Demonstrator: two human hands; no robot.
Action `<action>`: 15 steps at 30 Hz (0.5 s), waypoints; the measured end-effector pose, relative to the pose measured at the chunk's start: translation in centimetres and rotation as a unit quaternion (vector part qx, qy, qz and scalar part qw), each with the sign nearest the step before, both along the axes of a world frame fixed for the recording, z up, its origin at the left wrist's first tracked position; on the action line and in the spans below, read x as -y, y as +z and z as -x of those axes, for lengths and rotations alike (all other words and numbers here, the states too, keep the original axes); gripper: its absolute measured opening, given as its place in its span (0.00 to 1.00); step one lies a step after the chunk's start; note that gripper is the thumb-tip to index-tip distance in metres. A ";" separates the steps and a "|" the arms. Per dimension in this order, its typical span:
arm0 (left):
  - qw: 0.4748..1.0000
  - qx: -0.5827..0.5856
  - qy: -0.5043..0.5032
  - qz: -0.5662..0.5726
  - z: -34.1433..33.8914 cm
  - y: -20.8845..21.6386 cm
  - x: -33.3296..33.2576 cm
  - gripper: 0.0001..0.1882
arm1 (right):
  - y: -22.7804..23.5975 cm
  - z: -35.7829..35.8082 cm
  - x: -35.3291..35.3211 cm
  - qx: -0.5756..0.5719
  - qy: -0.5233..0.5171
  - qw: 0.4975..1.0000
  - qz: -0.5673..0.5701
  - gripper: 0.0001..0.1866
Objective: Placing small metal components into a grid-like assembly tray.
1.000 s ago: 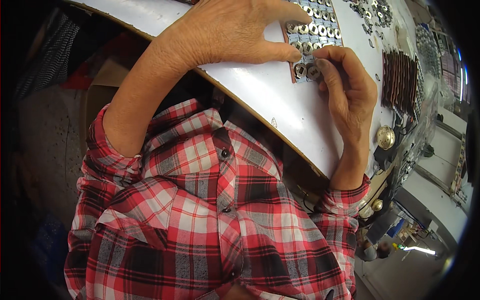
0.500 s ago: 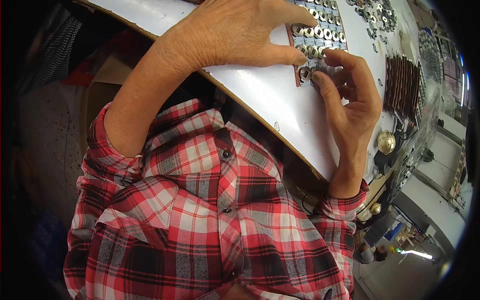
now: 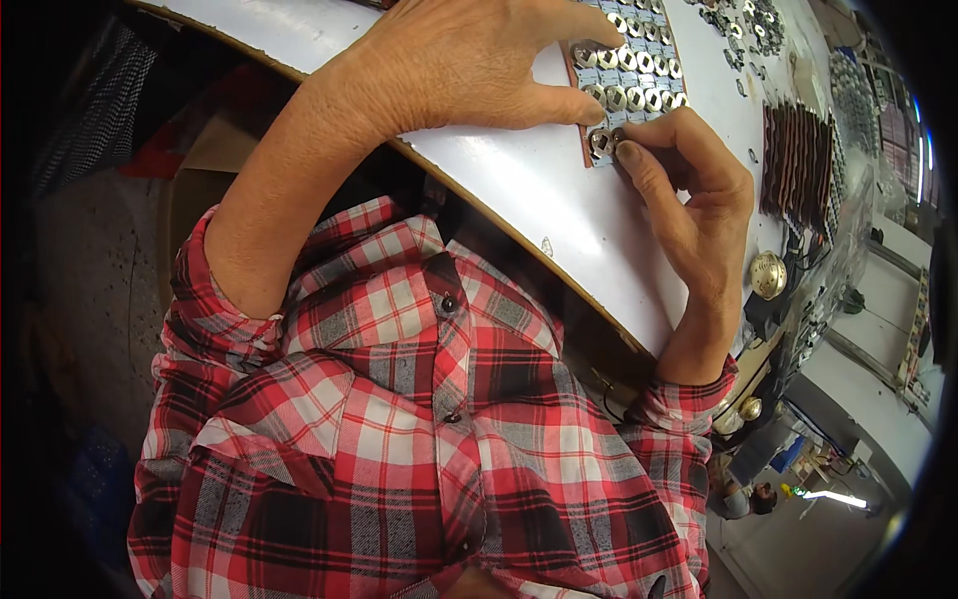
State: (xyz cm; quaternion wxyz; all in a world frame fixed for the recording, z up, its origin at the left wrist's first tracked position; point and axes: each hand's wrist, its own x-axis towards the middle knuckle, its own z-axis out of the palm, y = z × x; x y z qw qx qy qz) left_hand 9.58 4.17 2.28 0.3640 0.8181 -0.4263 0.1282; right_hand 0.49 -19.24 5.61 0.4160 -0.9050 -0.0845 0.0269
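A panel of pale blue circuit boards [image 3: 611,79] with reddish edges lies on the white table, carrying rows of round silver metal clips. My left hand [image 3: 449,75] reaches over its left side, thumb and forefinger spread apart. The thumb tip touches the panel's left edge near the closest rows. At the nearest row, my right hand [image 3: 699,195] pinches a small round metal clip [image 3: 619,137] between thumb and forefinger. This clip is beside another clip [image 3: 601,143] on the panel; the fingertips partly hide it.
Loose small metal parts [image 3: 763,25] are scattered at the far right of the white table [image 3: 559,205]. A stack of brown-edged boards [image 3: 796,160] stands to the right, with a round metallic knob-like object [image 3: 768,275] nearer. The table's front edge runs diagonally before me.
My right fingers have closed in on the nearest row, with thumb and forefinger closer together. The panel appears slightly further left and up in view. My left hand keeps its pose.
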 end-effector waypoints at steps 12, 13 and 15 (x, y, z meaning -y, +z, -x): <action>1.000 -0.009 -0.006 -0.016 0.2 0.3 0.3 0.27 | 0.2 -0.1 -0.1 -0.030 0.013 0.999 -0.012 0.02; 1.000 -0.007 -0.010 -0.012 0.2 0.4 0.4 0.27 | 0.0 -0.1 -0.2 -0.019 0.013 1.000 0.020 0.02; 0.999 -0.029 0.005 -0.037 0.5 0.6 0.2 0.27 | 0.3 0.0 -0.8 0.010 0.015 0.995 0.102 0.03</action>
